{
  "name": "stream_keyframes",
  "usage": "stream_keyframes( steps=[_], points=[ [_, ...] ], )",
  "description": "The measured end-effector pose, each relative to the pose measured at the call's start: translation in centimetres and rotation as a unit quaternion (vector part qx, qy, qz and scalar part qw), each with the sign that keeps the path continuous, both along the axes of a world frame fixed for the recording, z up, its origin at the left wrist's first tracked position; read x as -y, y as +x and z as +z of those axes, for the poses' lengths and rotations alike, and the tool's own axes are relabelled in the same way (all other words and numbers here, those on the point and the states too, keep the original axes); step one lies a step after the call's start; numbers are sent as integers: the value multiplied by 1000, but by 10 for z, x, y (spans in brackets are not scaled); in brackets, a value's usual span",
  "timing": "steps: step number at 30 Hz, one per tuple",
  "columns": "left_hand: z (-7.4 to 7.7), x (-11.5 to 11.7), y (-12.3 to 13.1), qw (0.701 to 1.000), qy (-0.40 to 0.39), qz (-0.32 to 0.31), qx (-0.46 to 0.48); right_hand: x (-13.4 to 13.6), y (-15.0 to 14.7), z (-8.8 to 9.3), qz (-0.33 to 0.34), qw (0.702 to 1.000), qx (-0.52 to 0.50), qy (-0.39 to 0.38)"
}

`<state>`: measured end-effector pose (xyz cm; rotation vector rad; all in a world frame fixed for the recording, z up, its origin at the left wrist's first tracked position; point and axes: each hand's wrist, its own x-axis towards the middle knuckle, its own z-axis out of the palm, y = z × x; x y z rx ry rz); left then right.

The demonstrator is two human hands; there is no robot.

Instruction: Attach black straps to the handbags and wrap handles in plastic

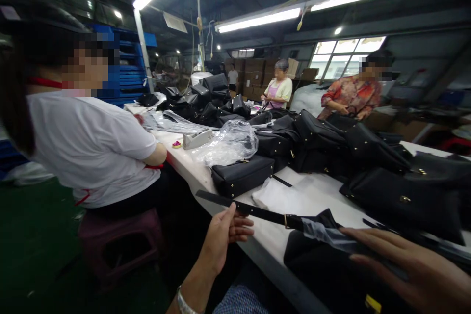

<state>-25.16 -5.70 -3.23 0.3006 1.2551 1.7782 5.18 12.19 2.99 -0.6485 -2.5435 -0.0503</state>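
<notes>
A black strap (pixel 259 212) with a gold buckle and small holes stretches above the near table edge. My left hand (pixel 224 230) has its thumb over the strap near the free end, the fingers loosely curled beneath it. Clear plastic film (pixel 324 233) wraps the part beyond the buckle. Around that wrapped part is my right hand (pixel 408 262), fingers long and the strap running between them; its grip is partly hidden. Under the strap, a black bag (pixel 312 265) lies at the table edge, with a yellow piece (pixel 373 303) near its bottom.
Several black handbags (pixel 243 175) are heaped along the white table (pixel 312 184). Crumpled clear plastic (pixel 235 140) and a grey tape dispenser (pixel 197 139) lie on the left. A person in white (pixel 91 142) sits close by on a stool (pixel 117 230). Other people work across the table.
</notes>
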Motion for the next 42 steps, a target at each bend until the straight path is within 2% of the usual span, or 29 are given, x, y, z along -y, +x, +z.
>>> stream_keyframes(
  steps=[3, 6, 8, 10, 12, 14, 17, 20, 22, 24, 26, 28, 30, 32, 34, 36, 38, 40, 42],
  points=[
    [-5, 2, 7, 995, -23, -21, -94, 10, -3, 15, 52, 998, 46, 3],
    [5, -2, 24, 968, 26, 3, -251, 17, -6, 22, 52, 996, 74, -23],
    [16, -9, 39, 922, 62, -12, -382, 18, -7, 22, 55, 993, 89, -59],
    [25, -19, 55, 859, 83, -53, -503, 19, -8, 22, 58, 990, 94, -92],
    [29, -30, 67, 805, 74, -102, -580, 19, -8, 22, 61, 988, 89, -111],
    [30, -41, 75, 780, 45, -146, -607, 20, -5, 25, 59, 989, 80, -113],
    [32, -50, 76, 774, 18, -191, -604, 21, 9, 30, 46, 993, 62, -95],
    [37, -52, 66, 762, 13, -202, -615, 14, 38, 31, -4, 996, 51, -78],
    [38, -53, 57, 745, 8, -205, -635, 8, 65, 29, -51, 993, 52, -96],
    [37, -56, 51, 718, 1, -197, -667, 4, 92, 23, -89, 984, 49, -143],
    [37, -63, 53, 686, 5, -159, -710, 4, 113, 15, -120, 971, 20, -206],
    [43, -72, 68, 660, 33, -122, -741, 9, 124, 7, -141, 952, -39, -269],
    [56, -83, 97, 646, 91, -129, -747, 16, 128, -4, -148, 930, -124, -313],
    [73, -95, 136, 638, 151, -183, -732, 23, 127, -19, -140, 905, -207, -345],
    [87, -108, 176, 614, 179, -262, -723, 29, 127, -40, -124, 874, -281, -376],
    [94, -121, 209, 571, 183, -340, -724, 35, 129, -64, -112, 840, -346, -402],
    [96, -133, 232, 525, 167, -398, -734, 39, 133, -86, -114, 815, -387, -415],
    [96, -144, 245, 483, 141, -432, -749, 43, 139, -101, -133, 815, -389, -409],
    [98, -153, 254, 448, 115, -452, -763, 46, 144, -106, -153, 827, -372, -394]
  ],
)
